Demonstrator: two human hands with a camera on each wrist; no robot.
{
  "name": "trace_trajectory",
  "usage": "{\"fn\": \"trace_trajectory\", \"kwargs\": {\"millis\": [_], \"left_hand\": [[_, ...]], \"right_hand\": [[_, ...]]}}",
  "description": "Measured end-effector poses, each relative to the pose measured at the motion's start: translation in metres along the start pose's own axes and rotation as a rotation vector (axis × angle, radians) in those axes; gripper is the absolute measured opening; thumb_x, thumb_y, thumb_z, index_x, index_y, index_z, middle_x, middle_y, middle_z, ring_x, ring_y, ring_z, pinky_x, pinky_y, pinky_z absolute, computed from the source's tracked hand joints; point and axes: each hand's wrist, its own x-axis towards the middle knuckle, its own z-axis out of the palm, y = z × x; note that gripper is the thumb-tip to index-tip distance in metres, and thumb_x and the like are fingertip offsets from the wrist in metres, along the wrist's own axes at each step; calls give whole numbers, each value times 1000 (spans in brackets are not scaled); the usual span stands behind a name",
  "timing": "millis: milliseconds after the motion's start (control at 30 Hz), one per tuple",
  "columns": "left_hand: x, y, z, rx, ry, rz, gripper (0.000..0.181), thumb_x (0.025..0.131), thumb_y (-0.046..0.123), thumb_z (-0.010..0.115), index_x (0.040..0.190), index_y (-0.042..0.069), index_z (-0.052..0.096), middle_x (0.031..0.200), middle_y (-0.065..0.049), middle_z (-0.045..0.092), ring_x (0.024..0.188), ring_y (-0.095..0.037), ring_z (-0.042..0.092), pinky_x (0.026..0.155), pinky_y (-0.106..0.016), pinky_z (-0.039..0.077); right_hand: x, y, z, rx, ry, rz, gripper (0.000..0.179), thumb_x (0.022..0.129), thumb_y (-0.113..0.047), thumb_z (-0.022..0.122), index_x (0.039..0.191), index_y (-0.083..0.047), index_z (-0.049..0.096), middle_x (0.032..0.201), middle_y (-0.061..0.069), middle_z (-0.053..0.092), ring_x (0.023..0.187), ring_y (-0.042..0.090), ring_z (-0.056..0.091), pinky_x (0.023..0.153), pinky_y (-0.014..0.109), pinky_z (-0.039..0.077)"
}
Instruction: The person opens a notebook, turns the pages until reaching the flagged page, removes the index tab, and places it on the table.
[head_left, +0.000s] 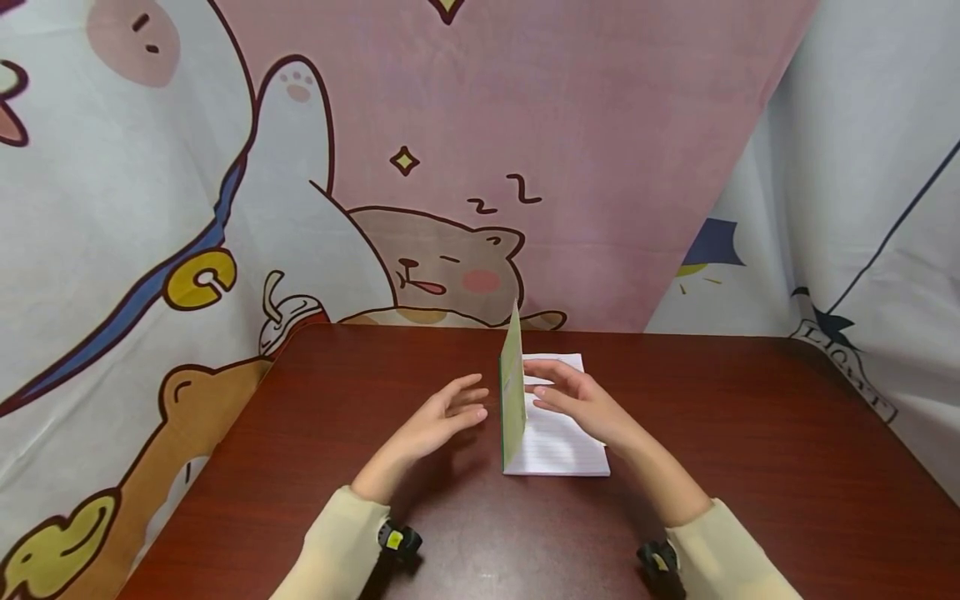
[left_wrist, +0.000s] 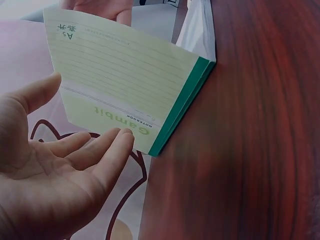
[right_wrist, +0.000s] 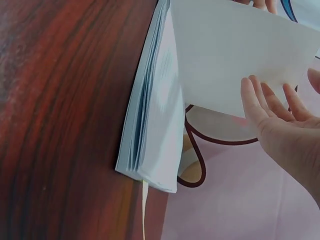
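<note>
As notebook cover [left_wrist: 120, 65] stands, fingers [left_wrist: 115, 157] alongside, extended (loosely)

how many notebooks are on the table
1: the notebook lies open on the dark wooden table, its green cover raised upright. No other shows, though the table's near edge is out of view.

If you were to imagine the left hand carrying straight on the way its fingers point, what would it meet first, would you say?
Most likely the notebook's upright cover, just ahead of the left hand, though the exact gap is hard to judge.
</note>
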Motion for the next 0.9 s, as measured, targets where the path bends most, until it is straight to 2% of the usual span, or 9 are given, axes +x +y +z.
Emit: {"fn": "trace_trajectory", "kwargs": {"millis": [133,267,533,633,733,900], "left_hand": [[0,1,-3,10,17,2,61,102,20,56,154,1,30,150,-29,44,137,-45,45,111,-50,45],[-1,5,-5,-38,32,11,59,103,19,54,153,1,31,151,-28,43,136,-46,46,111,-51,44],[0,15,-7,-130,65,-5,56,104,21,53,153,3,33,153,-24,43,137,-39,48,113,-54,40],[2,17,-7,-145,66,3,57,104,21,53,153,3,32,153,-25,42,137,-39,48,113,-57,38],[4,18,-6,-146,66,7,58,103,22,55,153,3,32,154,-24,41,137,-39,48,113,-57,38],[4,18,-6,-116,75,6,59,102,22,56,153,4,32,153,-23,43,135,-36,50,110,-49,45]], "right_hand": [[4,0,5,-11,-18,0,49,102,-11,53,146,7,40,151,28,41,134,47,48,107,50,48],[6,1,9,-10,-35,2,49,102,-11,53,145,9,40,152,30,39,134,50,45,106,44,50],[8,6,16,-90,-64,50,48,101,-17,56,145,-2,46,151,19,47,136,41,48,104,32,50],[9,10,18,-117,-88,37,46,102,-16,55,145,-3,47,151,18,47,136,42,47,105,35,50],[9,11,20,-121,-116,27,45,102,-16,54,145,-4,48,152,18,45,138,45,45,109,42,48],[9,10,23,-110,-149,34,43,103,-17,53,144,-5,50,153,18,44,139,46,42,111,51,44]]}}
